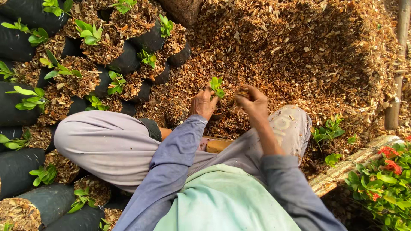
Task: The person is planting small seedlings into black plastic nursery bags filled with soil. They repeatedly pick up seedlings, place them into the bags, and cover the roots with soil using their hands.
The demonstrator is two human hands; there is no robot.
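Observation:
My left hand pinches the stem of a small green seedling and keeps it upright over a spot low in the brown wood-chip heap. Whether a bag sits under the seedling I cannot tell. My right hand is just right of the seedling, fingers curled around a clump of chips. Both hands are in front of my bent knees, in grey trousers.
Several black grow bags filled with chips, each with a green seedling, stand in rows at the left. A wooden pole rises at the right edge. A red-flowered shrub and a log lie at the lower right.

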